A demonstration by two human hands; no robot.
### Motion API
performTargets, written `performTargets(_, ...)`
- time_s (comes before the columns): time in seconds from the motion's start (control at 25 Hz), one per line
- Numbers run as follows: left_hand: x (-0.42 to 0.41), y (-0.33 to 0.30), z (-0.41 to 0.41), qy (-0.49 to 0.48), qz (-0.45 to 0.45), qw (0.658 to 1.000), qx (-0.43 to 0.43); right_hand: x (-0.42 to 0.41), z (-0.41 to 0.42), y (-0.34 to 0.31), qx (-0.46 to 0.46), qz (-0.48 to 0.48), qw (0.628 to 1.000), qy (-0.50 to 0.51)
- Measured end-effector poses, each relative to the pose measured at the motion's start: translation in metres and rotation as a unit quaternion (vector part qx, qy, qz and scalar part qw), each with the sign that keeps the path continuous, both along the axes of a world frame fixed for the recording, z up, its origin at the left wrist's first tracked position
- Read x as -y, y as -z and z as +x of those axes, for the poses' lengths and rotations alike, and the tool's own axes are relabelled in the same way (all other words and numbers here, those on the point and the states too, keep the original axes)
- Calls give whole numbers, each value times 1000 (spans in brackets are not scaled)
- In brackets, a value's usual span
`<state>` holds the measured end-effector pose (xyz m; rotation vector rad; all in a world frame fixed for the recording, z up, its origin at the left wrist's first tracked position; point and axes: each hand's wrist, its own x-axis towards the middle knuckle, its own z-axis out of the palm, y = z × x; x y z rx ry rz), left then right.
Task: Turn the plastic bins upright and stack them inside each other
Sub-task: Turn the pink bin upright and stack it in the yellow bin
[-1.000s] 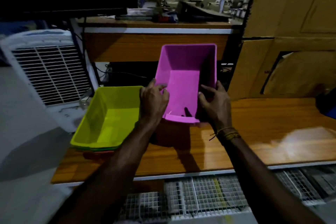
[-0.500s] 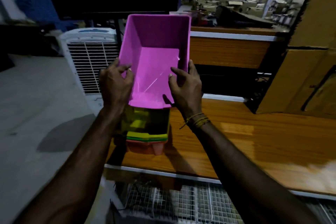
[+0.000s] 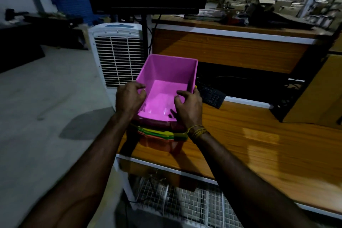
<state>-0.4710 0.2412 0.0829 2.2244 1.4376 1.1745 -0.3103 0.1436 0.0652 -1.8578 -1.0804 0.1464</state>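
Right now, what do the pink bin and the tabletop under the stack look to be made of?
The pink bin looks like thin moulded plastic with a glossy finish: light glints off its floor and its walls are smooth and uniform. The tabletop looks like wood or wood-look laminate, orange-brown with grain lines and a shiny reflection; which one I cannot tell.

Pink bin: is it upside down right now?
No, the pink bin sits open side up on the stack of bins, its inside floor showing, with the left hand and right hand on its sides.
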Motion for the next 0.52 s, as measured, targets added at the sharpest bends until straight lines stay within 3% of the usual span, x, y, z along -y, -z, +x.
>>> performTargets(0.32, -6, 42, 26, 7, -57, 985, -163, -9, 11, 30, 42, -102, 994, -3)
performTargets(0.52, -7, 70, 27, -4, -78, 978, -195, -9, 14, 49, 87, -180, 980, -13)
